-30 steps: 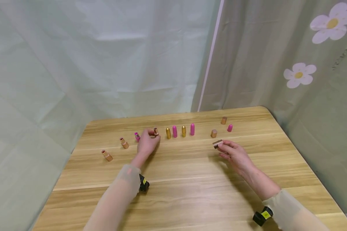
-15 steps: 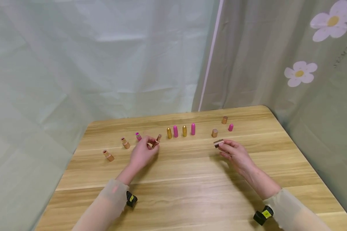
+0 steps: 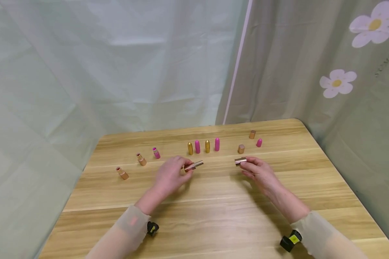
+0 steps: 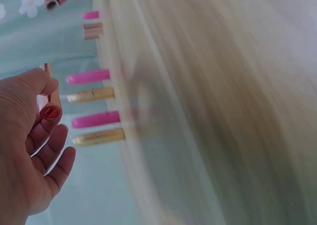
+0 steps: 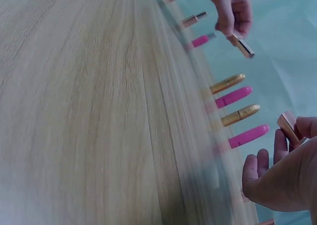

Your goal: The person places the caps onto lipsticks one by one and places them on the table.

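Note:
My left hand (image 3: 171,175) pinches a rose-gold lipstick tube (image 3: 190,167), tipped sideways with its uncapped end toward the right. In the left wrist view the red base end of that lipstick tube (image 4: 50,112) faces the camera. Across from it, my right hand (image 3: 262,173) pinches a rose-gold lipstick cap (image 3: 240,161) between thumb and fingers, lying roughly level. A gap separates cap and tube. Behind them stands a row of closed lipsticks: a gold one (image 3: 190,148), a pink one (image 3: 197,146), another gold one (image 3: 207,146) and another pink one (image 3: 217,144).
On the left stand uncapped tubes: a pink tube (image 3: 156,153), a rose-gold tube (image 3: 141,159) and another rose-gold tube (image 3: 122,173). Loose caps stand at right: a rose-gold cap (image 3: 241,149), another rose-gold cap (image 3: 252,134) and a pink cap (image 3: 259,142). A curtain (image 3: 133,72) hangs behind the wooden table (image 3: 214,216).
My left hand has lifted the rose-gold lipstick tube from the left row, brought it right and nearer, and tipped it sideways. My right hand has shifted slightly left with the cap.

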### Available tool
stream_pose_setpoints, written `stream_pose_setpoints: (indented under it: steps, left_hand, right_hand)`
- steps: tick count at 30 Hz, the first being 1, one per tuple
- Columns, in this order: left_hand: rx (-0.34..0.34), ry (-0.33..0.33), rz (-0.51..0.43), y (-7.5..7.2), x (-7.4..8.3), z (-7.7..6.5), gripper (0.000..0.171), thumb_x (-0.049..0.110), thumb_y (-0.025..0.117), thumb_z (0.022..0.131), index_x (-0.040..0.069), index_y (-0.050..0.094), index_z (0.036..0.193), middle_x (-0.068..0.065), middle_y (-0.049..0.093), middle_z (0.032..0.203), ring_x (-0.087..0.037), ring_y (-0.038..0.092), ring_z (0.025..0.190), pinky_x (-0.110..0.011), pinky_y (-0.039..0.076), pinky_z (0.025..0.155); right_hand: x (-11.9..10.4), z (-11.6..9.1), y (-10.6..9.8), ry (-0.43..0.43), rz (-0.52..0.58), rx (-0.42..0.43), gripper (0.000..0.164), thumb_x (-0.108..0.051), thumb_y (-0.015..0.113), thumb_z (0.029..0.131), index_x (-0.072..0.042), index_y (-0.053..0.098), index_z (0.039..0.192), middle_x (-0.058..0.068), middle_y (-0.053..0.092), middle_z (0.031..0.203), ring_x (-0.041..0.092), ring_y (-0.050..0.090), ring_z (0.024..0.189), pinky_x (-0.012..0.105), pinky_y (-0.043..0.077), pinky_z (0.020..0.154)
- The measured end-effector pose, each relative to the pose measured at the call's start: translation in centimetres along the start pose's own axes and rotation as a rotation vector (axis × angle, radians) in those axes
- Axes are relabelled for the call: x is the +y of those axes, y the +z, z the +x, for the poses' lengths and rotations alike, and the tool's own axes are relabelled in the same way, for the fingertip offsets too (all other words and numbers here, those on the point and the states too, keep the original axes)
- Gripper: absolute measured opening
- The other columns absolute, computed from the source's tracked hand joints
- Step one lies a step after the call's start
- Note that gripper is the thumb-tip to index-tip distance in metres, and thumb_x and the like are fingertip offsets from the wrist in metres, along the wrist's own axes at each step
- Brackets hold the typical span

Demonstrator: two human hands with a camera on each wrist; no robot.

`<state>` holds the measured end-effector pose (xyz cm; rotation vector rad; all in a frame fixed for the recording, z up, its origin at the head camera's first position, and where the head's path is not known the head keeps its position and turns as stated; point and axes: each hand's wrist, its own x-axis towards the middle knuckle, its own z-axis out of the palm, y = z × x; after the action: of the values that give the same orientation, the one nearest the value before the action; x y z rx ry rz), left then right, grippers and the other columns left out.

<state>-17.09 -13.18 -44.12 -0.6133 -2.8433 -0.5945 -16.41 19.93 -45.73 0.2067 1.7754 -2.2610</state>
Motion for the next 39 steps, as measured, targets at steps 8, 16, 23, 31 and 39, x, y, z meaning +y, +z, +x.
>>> stream_pose_setpoints:
  steps: [8,16,23,31,39]
  left_hand:
    - [0.019,0.158,0.053,0.0,2.1,0.4,0.025,0.027,0.082,0.088,0.018,0.072,0.109,0.006,0.068,0.101,-0.015,0.060,0.092,-0.036,0.052,0.084]
    - [0.045,0.217,0.069,0.6,3.2,0.6,0.025,0.029,0.082,0.088,0.018,0.073,0.108,0.007,0.066,0.101,-0.013,0.059,0.090,-0.033,0.052,0.080]
    - [0.024,0.197,0.062,1.1,3.6,0.7,0.024,0.029,0.082,0.088,0.020,0.074,0.109,0.008,0.065,0.102,-0.011,0.057,0.093,-0.032,0.051,0.083]
    - [0.027,0.201,0.071,1.2,3.7,0.7,0.025,0.031,0.082,0.088,0.022,0.074,0.110,0.009,0.065,0.103,-0.011,0.057,0.094,-0.031,0.051,0.084]
    - [0.047,0.221,0.058,1.4,3.9,0.7,0.026,0.030,0.084,0.086,0.021,0.074,0.108,0.008,0.066,0.101,-0.012,0.057,0.091,-0.029,0.050,0.081]
  right_hand:
    - [0.4,0.2,1.6,-0.001,-0.026,-0.061,0.034,-0.009,0.070,0.097,0.004,0.056,0.126,0.003,0.063,0.114,0.014,0.063,0.105,0.036,0.050,0.103]
    - [0.8,0.3,3.5,0.010,-0.038,-0.082,0.043,-0.009,0.071,0.096,0.008,0.055,0.132,0.006,0.061,0.118,0.015,0.061,0.106,0.041,0.047,0.107]
    - [1.0,0.2,4.2,0.017,-0.022,-0.087,0.041,-0.007,0.071,0.096,0.007,0.057,0.132,0.007,0.061,0.120,0.015,0.062,0.107,0.037,0.050,0.103]
    - [1.2,0.1,4.8,0.023,-0.022,-0.107,0.043,-0.007,0.072,0.095,0.005,0.057,0.133,0.009,0.062,0.122,0.018,0.062,0.108,0.034,0.052,0.099]
    - [1.5,0.2,5.6,0.022,-0.048,-0.118,0.043,-0.007,0.073,0.094,0.005,0.058,0.132,0.011,0.063,0.122,0.019,0.063,0.108,0.034,0.052,0.098]
